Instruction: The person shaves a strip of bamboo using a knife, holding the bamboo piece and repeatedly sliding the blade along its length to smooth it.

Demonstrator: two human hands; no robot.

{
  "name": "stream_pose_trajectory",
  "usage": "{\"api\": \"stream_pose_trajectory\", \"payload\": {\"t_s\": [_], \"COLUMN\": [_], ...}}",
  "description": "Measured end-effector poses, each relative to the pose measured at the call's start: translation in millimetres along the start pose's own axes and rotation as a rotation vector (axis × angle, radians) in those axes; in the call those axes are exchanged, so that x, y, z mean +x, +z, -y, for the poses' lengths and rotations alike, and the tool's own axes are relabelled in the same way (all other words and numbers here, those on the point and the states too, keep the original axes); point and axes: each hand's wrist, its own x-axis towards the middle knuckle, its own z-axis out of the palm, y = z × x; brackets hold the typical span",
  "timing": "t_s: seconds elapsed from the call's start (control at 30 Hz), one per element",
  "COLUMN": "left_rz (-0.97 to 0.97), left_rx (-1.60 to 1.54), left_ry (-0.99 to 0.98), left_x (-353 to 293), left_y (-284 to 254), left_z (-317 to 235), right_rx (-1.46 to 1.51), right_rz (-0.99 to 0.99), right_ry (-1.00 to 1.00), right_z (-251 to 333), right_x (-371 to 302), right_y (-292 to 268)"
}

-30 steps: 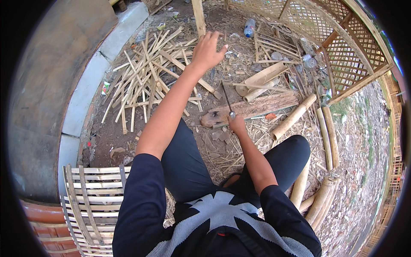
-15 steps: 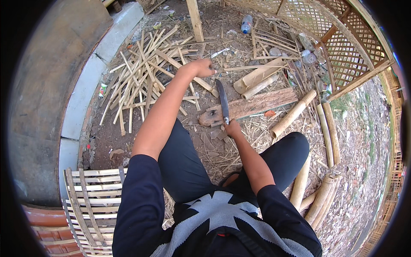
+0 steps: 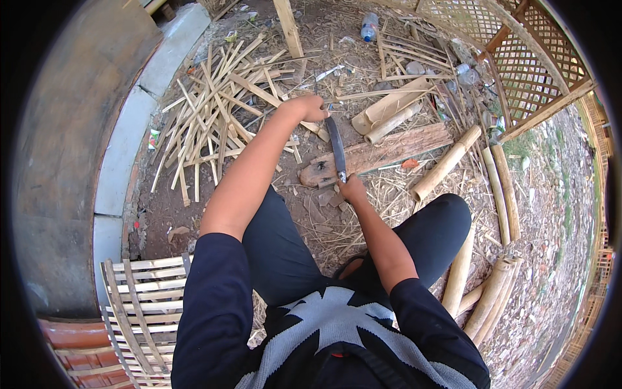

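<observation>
My right hand [image 3: 352, 188] is closed round the handle of a machete [image 3: 337, 146], whose long, dark, slightly curved blade points away from me. The blade crosses above the near left end of a thick wooden plank [image 3: 382, 157] lying on the ground. My left hand [image 3: 310, 108] is out ahead with its fingers curled, close beside the blade's tip. What lies inside those fingers is hidden; a thin dark line shows just beyond them. Left of that hand a loose heap of split bamboo strips [image 3: 210, 123] covers the ground.
Split and whole bamboo pieces [image 3: 447, 163] lie right of the plank, with more poles [image 3: 495, 295] by my right knee. A wooden post [image 3: 289, 29] rises ahead. A slatted bamboo panel [image 3: 146, 311] stands at lower left, a lattice panel [image 3: 538, 71] at far right. A plastic bottle [image 3: 369, 27] lies beyond.
My left hand has come slightly right, nearer the blade's tip. The machete has shifted little in my right hand. The whole view has moved slightly.
</observation>
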Motion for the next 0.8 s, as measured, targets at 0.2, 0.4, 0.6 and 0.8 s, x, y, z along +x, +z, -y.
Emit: {"api": "stream_pose_trajectory", "payload": {"t_s": [0.2, 0.4, 0.6, 0.8], "left_rz": [0.062, 0.194, 0.271, 0.237], "left_rx": [0.081, 0.193, 0.248, 0.144], "left_ry": [0.046, 0.093, 0.112, 0.143], "left_x": [9, 19, 34, 51], "left_y": [25, 41, 50, 71], "left_z": [-19, -7, -8, 18], "right_rx": [0.154, 0.315, 0.226, -0.081], "right_rz": [-0.338, -0.616, -0.596, -0.544], "right_ry": [0.0, -0.205, -0.31, -0.447], "right_z": [15, 17, 22, 38], "right_x": [-7, 24, 84, 170], "right_y": [-10, -29, -73, -110]}}
